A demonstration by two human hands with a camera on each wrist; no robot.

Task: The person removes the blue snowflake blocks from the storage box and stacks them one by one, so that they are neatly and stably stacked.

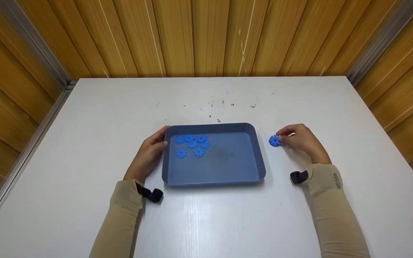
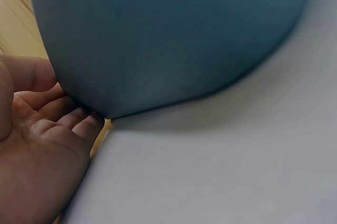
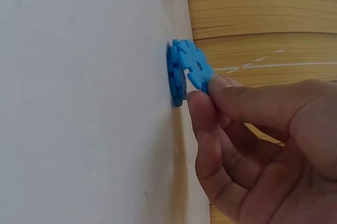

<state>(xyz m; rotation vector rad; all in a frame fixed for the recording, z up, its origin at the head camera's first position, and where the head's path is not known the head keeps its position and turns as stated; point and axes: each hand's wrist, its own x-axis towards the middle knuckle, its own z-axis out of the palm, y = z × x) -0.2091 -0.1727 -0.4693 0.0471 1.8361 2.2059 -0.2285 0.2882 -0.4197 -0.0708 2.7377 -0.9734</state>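
Observation:
A shallow grey-blue tray (image 1: 233, 157) lies on the white table, with several blue notched plastic discs (image 1: 199, 152) in its far left part. My left hand (image 1: 148, 157) holds the tray's left side near the far corner, thumb at the rim; in the left wrist view its fingers (image 2: 84, 124) are against the outer wall. Right of the tray, my right hand (image 1: 301, 139) pinches one blue notched disc (image 3: 195, 63) between thumb and fingertips. That disc is tilted over a small stack of the same discs (image 3: 176, 77) standing on the table; how many is hard to tell.
The white table (image 1: 66, 150) reaches back to a yellow wood-pattern wall (image 1: 206, 39). Small dark marks (image 1: 222, 104) dot its surface behind the tray. Black wrist cameras (image 1: 152, 195) are strapped on both sleeves.

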